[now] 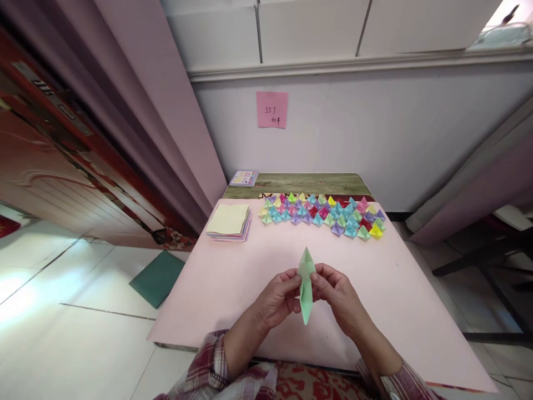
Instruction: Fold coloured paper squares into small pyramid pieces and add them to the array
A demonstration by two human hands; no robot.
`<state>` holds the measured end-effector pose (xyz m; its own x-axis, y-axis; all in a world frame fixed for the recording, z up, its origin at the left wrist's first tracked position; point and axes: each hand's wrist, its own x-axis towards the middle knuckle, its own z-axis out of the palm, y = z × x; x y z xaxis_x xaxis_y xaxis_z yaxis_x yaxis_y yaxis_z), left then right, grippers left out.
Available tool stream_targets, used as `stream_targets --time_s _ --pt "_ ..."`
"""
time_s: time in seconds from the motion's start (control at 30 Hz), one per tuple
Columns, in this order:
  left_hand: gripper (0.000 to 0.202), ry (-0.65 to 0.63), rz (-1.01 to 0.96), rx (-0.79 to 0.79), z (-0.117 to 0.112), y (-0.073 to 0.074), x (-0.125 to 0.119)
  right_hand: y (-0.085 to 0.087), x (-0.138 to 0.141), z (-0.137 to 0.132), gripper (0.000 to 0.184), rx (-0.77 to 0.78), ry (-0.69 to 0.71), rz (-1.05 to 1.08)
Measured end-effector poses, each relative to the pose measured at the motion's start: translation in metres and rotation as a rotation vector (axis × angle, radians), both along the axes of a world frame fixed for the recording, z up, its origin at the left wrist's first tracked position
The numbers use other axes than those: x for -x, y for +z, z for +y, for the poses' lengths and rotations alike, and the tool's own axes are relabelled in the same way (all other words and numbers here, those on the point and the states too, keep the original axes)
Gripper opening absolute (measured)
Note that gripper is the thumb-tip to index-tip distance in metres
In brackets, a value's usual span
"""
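A light green folded paper piece [306,289], long and pointed at both ends, is held upright above the near middle of the table. My left hand [280,300] pinches its left side between thumb and fingers. From the right, my right hand [336,291] grips the other side, its thumb on the paper near the middle. The piece stands slightly spread, with an opening along its length. Some fingertips are hidden behind the paper.
Rows of small colourful folded paper boats [318,214] line the table's far side. A stack of square paper sheets [229,220] lies at the left on the pink table cover [233,278]. Behind it sits a small packet [244,178]. A dark green sheet [158,279] is on the floor.
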<state>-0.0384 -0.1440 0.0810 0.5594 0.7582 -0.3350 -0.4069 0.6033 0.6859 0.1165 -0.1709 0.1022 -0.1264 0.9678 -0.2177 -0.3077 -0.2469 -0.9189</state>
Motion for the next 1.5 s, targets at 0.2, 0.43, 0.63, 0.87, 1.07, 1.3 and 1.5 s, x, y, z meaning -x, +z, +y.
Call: stream_targets --time_s 0.2,0.43,0.63,0.87,1.07,1.3,1.5 --pt "0.026 -0.047 -0.088 0.088 0.001 -0.002 0.001 -0.005 -0.003 -0.002 0.031 -0.014 0.012 0.011" --pt "0.023 -0.035 -0.098 0.071 -0.001 -0.003 0.0 -0.003 -0.002 -0.002 0.032 -0.013 0.016 0.021" --pt "0.027 -0.055 -0.074 0.068 0.0 -0.002 0.001 0.0 -0.005 -0.004 0.033 -0.04 0.046 0.014" --pt "0.023 -0.055 -0.084 0.054 -0.002 -0.004 0.002 0.001 -0.004 -0.005 0.029 -0.033 0.058 0.036" --pt "0.025 -0.053 -0.078 0.058 -0.003 -0.005 0.003 0.003 -0.003 -0.008 0.031 -0.034 0.061 0.016" --pt "0.027 0.12 0.014 0.002 -0.002 -0.009 0.004 -0.003 -0.006 -0.005 0.027 -0.154 -0.408 -0.312" --pt "0.028 0.199 -0.038 0.069 0.003 -0.009 0.007 0.046 -0.014 -0.047 0.031 -0.326 -0.037 -0.23"
